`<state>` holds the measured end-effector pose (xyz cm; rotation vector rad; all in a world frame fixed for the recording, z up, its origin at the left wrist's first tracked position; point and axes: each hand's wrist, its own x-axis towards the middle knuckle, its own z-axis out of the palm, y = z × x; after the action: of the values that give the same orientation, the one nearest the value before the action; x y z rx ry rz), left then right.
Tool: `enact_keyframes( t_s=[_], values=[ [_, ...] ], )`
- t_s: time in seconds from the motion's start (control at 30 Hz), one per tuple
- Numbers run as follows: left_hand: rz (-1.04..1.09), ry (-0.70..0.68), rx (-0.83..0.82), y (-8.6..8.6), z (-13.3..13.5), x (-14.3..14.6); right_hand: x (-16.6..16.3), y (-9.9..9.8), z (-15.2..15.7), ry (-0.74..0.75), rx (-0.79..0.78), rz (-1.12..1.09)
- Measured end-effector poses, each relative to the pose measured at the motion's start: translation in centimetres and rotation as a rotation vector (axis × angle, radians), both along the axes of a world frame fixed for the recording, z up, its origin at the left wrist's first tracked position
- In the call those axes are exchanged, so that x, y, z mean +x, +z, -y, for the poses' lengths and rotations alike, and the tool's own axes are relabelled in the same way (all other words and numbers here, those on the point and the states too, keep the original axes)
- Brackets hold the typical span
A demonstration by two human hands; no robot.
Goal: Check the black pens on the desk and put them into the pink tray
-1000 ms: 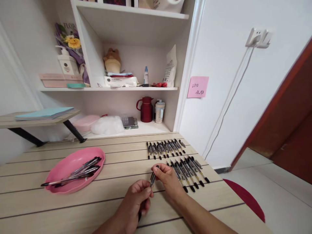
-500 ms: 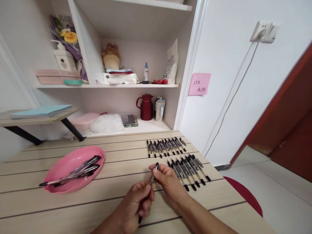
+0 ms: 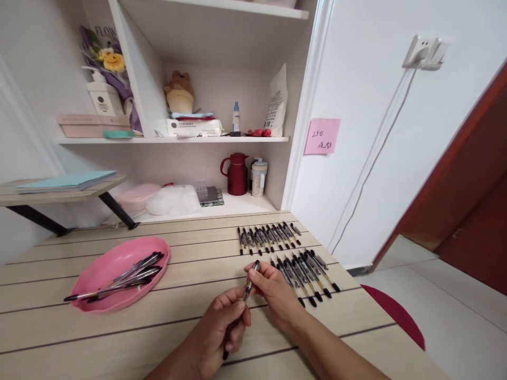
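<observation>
A black-tipped pen [image 3: 248,289] slants between my two hands above the desk. Its lower part is wrapped in the fingers of my left hand [image 3: 225,324], and a black end pokes out below them. My right hand [image 3: 273,287] pinches the upper part between thumb and fingers, close to the dark top end. Much of the barrel is hidden by fingers. Just right of my right hand lies a row of pens [image 3: 304,274] with matching dark pieces between them. A second row of pens [image 3: 269,238] is laid out farther back.
To the left, a pink scalloped tray [image 3: 119,253] holds several pens. A small raised shelf [image 3: 67,195] with a blue-covered stack of paper stands at the back left. Behind the desk [image 3: 158,343] is a shelf unit with a red jug [image 3: 237,174] and a pale cup [image 3: 259,178].
My right hand has shifted slightly along the pen, away from my left hand, and a little more barrel shows between them. The rows and tray stay as they were.
</observation>
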<state>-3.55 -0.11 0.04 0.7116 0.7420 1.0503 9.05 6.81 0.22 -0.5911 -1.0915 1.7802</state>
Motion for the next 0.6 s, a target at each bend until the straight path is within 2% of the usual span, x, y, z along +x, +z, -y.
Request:
enact_keyframes(
  t_s=[0.17,0.37,0.6],
  values=[
    [-0.019,0.007,-0.039,-0.1,-0.1,-0.1,0.0,-0.1,-0.4,-0.026,0.027,-0.042],
    [-0.04,0.005,-0.078,-0.4,0.0,-0.3,0.9,0.2,-1.3,-0.111,-0.068,-0.156],
    [-0.074,0.095,0.021,-0.5,-0.2,-0.2,1.6,-0.2,-2.1,-0.155,-0.14,-0.145]
  ],
)
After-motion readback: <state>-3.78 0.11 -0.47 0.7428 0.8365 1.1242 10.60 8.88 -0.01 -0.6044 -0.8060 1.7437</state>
